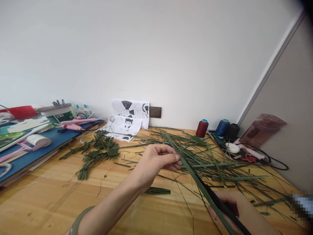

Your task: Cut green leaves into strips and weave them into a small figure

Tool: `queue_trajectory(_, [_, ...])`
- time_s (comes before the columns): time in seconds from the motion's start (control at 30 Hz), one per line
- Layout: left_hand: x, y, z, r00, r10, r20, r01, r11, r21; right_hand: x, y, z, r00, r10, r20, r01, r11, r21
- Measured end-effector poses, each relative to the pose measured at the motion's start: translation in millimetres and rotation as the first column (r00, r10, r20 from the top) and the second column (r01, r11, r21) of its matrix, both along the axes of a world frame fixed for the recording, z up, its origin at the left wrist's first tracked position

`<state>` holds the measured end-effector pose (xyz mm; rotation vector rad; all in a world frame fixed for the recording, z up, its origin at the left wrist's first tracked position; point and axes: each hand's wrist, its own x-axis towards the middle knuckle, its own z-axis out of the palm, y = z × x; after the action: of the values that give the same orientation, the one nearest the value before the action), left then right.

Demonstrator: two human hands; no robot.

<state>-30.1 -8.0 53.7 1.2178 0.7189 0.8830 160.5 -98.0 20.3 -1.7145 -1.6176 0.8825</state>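
A long green leaf blade [193,173] runs diagonally from the middle of the table down to the lower right. My left hand [162,158] pinches its far part between thumb and fingers. Close to the lower edge, my right hand [237,205] is closed around the nearer part of the leaf. A dark narrow strip [223,204] lies along the leaf there; whether it is a folded part of the leaf or a tool I cannot tell. Beneath both hands is a loose heap of cut green leaf strips [200,160], with a short leaf piece [158,190] below my left wrist.
Wilted leafy sprigs [102,148] lie left on the wooden table [61,202]. Printed drawings [132,117] lean against the wall. A dark red thread spool [201,129] and a cluttered tray [234,150] stand back right. A pink glue gun [75,124] rests on a blue board [49,138].
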Motion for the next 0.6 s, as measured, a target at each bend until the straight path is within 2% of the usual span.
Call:
queue_trajectory(0.17, [2, -1, 0.9, 1.0, -0.027, 0.007, 0.027, 1.0, 0.006, 3, 1, -3.1, 0.998, 0.029, -0.06, -0.035, 0.995, -0.091])
queue_trajectory(0.4, [-3, 4, 1.5, 0.997, -0.044, -0.059, 0.047, 0.998, 0.048, 10, 3, -11.1, 1.0, 0.012, -0.02, -0.013, 0.999, -0.05])
queue_trajectory(0.53, [-14, 11, 8.5, 0.99, 0.099, -0.101, -0.079, 0.979, 0.186, 8, 2, -15.5, 0.991, -0.062, 0.121, 0.066, 0.997, -0.032])
queue_trajectory(0.6, [-19, 14, 11.5, 0.985, 0.146, -0.092, -0.12, 0.964, 0.238, 7, 2, -17.2, 0.985, -0.059, 0.159, 0.067, 0.997, -0.041])
